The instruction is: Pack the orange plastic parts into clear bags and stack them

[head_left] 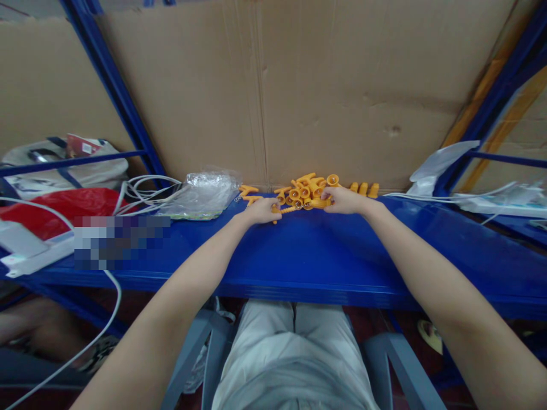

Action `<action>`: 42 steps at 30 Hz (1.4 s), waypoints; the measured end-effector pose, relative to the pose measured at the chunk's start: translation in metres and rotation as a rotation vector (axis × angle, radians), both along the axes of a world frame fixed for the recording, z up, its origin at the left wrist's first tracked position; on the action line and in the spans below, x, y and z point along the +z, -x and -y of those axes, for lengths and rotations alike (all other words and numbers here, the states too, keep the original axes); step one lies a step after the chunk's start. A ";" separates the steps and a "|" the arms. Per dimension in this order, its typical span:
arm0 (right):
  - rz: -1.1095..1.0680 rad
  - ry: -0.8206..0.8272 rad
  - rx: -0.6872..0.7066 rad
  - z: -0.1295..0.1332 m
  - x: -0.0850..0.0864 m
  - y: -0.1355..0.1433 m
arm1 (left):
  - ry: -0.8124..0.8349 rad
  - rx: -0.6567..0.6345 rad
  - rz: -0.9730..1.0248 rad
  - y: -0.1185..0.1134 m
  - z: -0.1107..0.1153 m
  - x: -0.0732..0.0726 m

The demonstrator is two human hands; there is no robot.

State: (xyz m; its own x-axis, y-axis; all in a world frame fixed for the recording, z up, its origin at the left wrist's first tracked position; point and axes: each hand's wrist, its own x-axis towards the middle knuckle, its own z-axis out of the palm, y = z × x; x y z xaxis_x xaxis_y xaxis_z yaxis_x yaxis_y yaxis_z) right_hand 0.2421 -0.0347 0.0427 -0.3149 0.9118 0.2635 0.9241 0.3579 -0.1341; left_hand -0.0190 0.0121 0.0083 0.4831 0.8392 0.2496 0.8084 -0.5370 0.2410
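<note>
My left hand (264, 211) is closed at the near left side of a pile of yellow-orange plastic parts (304, 192). It holds a yellow plastic piece with a ribbed, screw-like shaft (289, 209) pointing right toward the pile. At the pile's right side, the fingers of my right hand (343, 201) are closed on a yellow plastic part (318, 203). Several parts in the pile have round, cup-shaped ends with a small shiny centre. A cup-ended part (332, 180) stands just behind my right hand. Two branched yellow pieces (248, 190) lie beyond my left hand.
Several yellow ribbed caps (363, 189) stand in a row at the right. Clear plastic bags (205, 196) and white cables (147, 191) lie left on the blue shelf (307, 256). Cardboard (299, 91) closes the back. Another person's leg (43, 324) shows at lower left.
</note>
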 end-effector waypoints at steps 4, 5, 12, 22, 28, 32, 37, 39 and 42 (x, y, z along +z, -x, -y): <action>-0.004 0.018 0.009 -0.001 -0.002 0.001 | -0.030 -0.002 -0.007 0.000 -0.001 -0.001; -0.005 0.018 0.021 -0.001 -0.003 0.002 | -0.035 0.000 -0.008 0.000 -0.001 -0.001; -0.038 -0.084 0.181 -0.009 -0.013 0.011 | -0.079 -0.048 0.072 -0.002 0.002 -0.002; -0.038 -0.248 0.306 -0.014 -0.021 0.015 | -0.123 -0.069 0.166 -0.002 0.000 -0.003; -0.070 -0.208 0.284 -0.014 -0.022 0.014 | -0.129 -0.059 0.177 -0.003 0.000 -0.002; -0.108 -0.233 0.296 -0.014 -0.024 0.017 | -0.142 -0.041 0.171 -0.003 0.001 -0.003; -0.136 -0.217 0.303 -0.015 -0.024 0.019 | -0.158 -0.050 0.167 -0.002 0.002 -0.002; -0.162 -0.171 0.291 -0.015 -0.023 0.017 | -0.163 -0.045 0.157 -0.001 0.002 -0.001; -0.237 -0.067 0.276 -0.015 -0.021 0.011 | -0.167 -0.035 0.131 -0.001 0.002 -0.001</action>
